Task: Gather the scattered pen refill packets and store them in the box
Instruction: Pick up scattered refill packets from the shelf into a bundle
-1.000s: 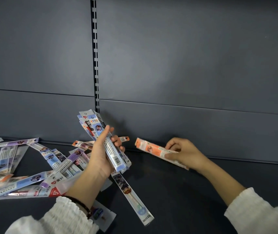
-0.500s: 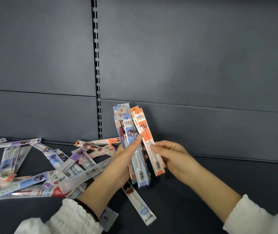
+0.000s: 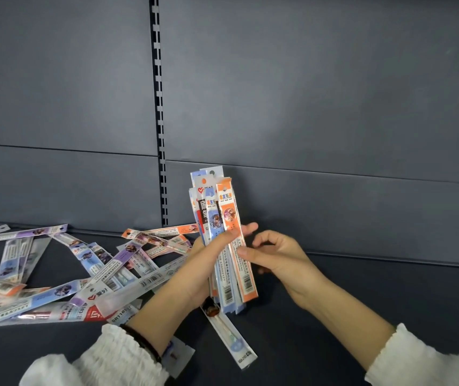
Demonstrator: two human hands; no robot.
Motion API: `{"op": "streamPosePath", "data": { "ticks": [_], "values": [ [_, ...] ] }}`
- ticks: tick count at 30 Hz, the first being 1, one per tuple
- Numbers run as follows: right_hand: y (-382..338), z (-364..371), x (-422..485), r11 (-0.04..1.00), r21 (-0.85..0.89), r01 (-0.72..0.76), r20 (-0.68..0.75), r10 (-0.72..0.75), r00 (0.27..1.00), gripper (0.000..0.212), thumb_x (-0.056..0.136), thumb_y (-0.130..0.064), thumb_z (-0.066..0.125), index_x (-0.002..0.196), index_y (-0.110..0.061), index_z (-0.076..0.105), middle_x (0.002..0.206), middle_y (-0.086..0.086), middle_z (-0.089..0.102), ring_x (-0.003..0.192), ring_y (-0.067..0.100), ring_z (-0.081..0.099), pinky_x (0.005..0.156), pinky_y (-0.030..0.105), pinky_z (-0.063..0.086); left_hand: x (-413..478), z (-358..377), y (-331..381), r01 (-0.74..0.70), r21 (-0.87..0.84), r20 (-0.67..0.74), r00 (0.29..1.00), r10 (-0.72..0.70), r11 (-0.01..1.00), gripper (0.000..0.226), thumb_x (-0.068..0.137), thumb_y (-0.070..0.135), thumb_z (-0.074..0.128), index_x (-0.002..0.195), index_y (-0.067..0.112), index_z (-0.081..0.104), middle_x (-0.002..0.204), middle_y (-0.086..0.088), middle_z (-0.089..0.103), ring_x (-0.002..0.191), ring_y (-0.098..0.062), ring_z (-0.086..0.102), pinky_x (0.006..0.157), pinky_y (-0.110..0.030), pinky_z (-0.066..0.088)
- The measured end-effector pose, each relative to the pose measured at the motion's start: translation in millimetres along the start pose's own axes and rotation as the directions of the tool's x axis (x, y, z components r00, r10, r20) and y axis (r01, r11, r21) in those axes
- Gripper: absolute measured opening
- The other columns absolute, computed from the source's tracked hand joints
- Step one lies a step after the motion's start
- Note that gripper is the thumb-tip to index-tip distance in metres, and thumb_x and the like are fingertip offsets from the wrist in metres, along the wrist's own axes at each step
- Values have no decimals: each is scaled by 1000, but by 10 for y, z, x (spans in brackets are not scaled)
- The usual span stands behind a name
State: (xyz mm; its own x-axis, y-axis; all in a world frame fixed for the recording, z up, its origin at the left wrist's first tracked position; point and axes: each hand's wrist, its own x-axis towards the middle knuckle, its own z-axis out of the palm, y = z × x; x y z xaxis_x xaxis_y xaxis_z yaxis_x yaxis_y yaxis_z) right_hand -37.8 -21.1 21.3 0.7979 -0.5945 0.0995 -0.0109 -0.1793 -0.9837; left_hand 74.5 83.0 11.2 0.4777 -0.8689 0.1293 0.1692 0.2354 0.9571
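My left hand (image 3: 197,270) grips an upright bundle of pen refill packets (image 3: 214,210), blue, white and orange. The orange packet (image 3: 246,277) lies on the bundle's right side. My right hand (image 3: 275,254) is just right of it, thumb touching the orange packet's edge, fingers curled and loose. Several more packets (image 3: 105,263) lie scattered over the dark shelf (image 3: 348,307) to the left. One clear packet (image 3: 231,341) lies below the bundle, near my left wrist. No box is in view.
A dark grey back panel (image 3: 306,93) rises behind the shelf, with a slotted upright rail (image 3: 159,107) left of the bundle. Another packet (image 3: 176,358) sticks out from under my left sleeve.
My right hand brought the orange packet from the right and laid it against the bundle. My left hand swung the bundle upright and rightward. The right fingers have now loosened.
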Motion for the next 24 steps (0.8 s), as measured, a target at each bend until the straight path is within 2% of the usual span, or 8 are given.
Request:
{"op": "streamPosePath", "data": {
  "ticks": [4, 6, 10, 13, 17, 19, 21, 24],
  "values": [
    [-197, -105, -4, 994, -24, 111, -134, -113, 985, 18, 83, -26, 71, 84, -16, 55, 84, 4, 75, 75, 14, 63, 59, 25, 42, 54, -40, 39, -51, 40, -103, 993, 55, 998, 17, 91, 25, 60, 106, 20, 66, 104, 0, 75, 106, -16, 67, 97, -42, 45],
    [-324, -132, -31, 975, 7, 221, -186, -216, 959, 18, 85, -29, 69, 95, -19, 57, 100, 0, 71, 87, 13, 62, 68, 24, 45, 66, -23, 35, -88, 91, -140, 985, 100, 992, 12, 90, 23, 63, 101, 19, 63, 84, 0, 76, 88, -15, 72, 90, -38, 51],
    [-508, -53, -131, 913, -19, 408, -55, -408, 911, 56, 78, -29, 68, 128, -36, 42, 124, -10, 57, 110, 2, 58, 91, 23, 51, 76, 165, -57, -168, 253, 55, 986, 159, 953, 12, 84, 9, 69, 89, 18, 65, 70, -2, 68, 71, -18, 66, 76, -30, 55],
    [-541, 20, -150, 926, 43, 375, 7, -376, 927, 68, 85, -15, 69, 135, -45, 34, 121, -8, 60, 106, 7, 65, 86, 30, 57, 79, 227, -138, -152, 280, 143, 983, 115, 948, 10, 81, 5, 70, 86, 12, 65, 71, -4, 68, 73, -15, 66, 71, -23, 53],
    [-539, 44, -119, 951, 78, 300, 16, -302, 953, 53, 92, -16, 59, 134, -42, 39, 123, -4, 62, 106, 14, 66, 55, 14, 50, 63, 145, -173, -75, 255, 175, 984, 30, 964, 19, 72, 11, 67, 89, 15, 61, 75, -3, 67, 74, -15, 68, 71, -24, 54],
    [-539, 52, -95, 959, 62, 277, 9, -278, 960, 46, 94, -18, 56, 132, -39, 42, 126, -4, 61, 106, 15, 66, 50, 11, 46, 63, 133, -173, -62, 276, 174, 985, 14, 959, 18, 71, 12, 64, 88, 16, 60, 74, -1, 65, 72, -14, 66, 74, -27, 57],
    [-528, 63, -64, 958, 74, 275, -8, -276, 961, 50, 92, -17, 59, 133, -40, 40, 123, -4, 62, 105, 15, 66, 53, 13, 49, 60, 149, -172, -54, 277, 154, 988, 11, 959, 16, 70, 11, 60, 83, 18, 59, 71, 1, 61, 67, -13, 62, 75, -33, 58],
    [-483, 90, -15, 956, 122, 268, -35, -266, 963, 75, 84, -12, 69, 137, -46, 29, 121, -3, 62, 107, 12, 65, 83, 29, 57, 33, 206, -176, -43, 273, 129, 992, 8, 961, 11, 69, 8, 53, 77, 15, 53, 61, -1, 51, 56, -13, 52, 59, -29, 50]
  ]
}}
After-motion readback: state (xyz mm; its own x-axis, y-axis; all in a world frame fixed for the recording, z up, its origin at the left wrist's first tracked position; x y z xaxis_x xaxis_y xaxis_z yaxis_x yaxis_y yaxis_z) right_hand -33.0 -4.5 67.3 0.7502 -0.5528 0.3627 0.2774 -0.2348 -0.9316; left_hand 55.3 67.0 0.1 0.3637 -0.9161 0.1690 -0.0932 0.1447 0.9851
